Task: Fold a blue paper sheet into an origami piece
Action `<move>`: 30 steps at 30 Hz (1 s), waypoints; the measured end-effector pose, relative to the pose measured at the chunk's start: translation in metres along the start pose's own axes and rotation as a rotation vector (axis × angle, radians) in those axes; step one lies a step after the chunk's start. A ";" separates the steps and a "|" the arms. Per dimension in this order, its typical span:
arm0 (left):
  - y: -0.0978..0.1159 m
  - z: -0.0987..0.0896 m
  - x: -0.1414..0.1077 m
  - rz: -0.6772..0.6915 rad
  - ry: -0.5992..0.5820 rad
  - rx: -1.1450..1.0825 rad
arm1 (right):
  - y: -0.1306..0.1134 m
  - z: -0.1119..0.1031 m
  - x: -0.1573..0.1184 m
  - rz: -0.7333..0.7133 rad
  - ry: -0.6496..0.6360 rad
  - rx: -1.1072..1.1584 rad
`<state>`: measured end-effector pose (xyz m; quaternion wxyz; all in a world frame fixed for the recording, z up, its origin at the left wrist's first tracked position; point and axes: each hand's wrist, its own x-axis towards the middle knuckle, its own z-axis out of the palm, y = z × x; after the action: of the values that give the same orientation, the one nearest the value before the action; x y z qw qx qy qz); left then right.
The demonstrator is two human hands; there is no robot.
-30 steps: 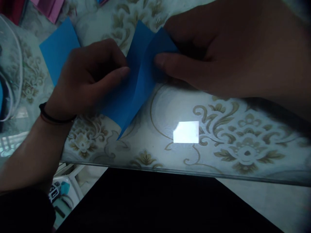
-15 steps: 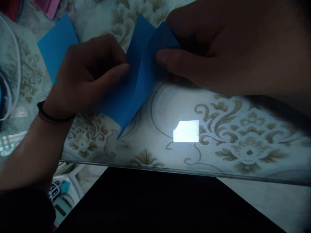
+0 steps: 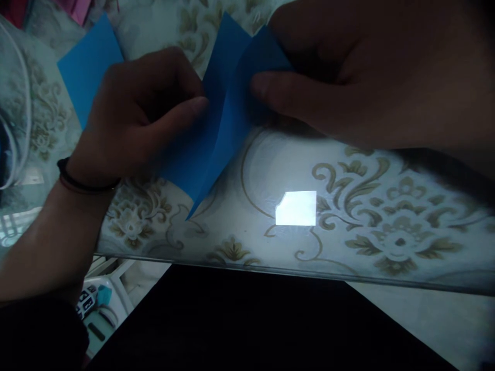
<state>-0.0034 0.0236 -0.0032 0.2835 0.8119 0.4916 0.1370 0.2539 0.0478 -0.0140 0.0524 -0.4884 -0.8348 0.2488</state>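
Between my hands is a sheet of blue paper (image 3: 222, 121), creased down the middle, one half raised, its lower corner pointing towards the table's front edge. My left hand (image 3: 149, 116) is closed, thumb and forefinger pinching the paper's left side. On the right, my right hand (image 3: 320, 77) grips the raised half with the thumb on top; its other fingers are mostly hidden. A second blue sheet (image 3: 91, 64) lies flat on the table, partly behind my left hand.
The patterned tabletop (image 3: 247, 206) carries a bright light reflection. Pink paper (image 3: 79, 10) lies at the upper left, near a white cable (image 3: 27, 103). Below the front edge, a white container (image 3: 116, 288) with small items stands at the left.
Both hands and the held blue paper sit slightly higher in view. The paper's fold and my grip look nearly the same.
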 end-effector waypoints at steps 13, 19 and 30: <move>0.003 -0.002 0.000 -0.047 -0.009 0.050 | 0.009 0.005 0.001 -0.181 0.025 0.078; 0.003 -0.002 0.000 -0.045 -0.020 0.018 | 0.011 0.003 0.000 -0.163 0.030 0.079; 0.002 -0.001 0.000 -0.006 0.009 0.048 | 0.016 0.007 0.000 -0.234 0.049 0.131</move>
<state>-0.0027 0.0235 -0.0010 0.2622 0.8163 0.4985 0.1281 0.2641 0.0511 -0.0278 0.1331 -0.3890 -0.8665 0.2830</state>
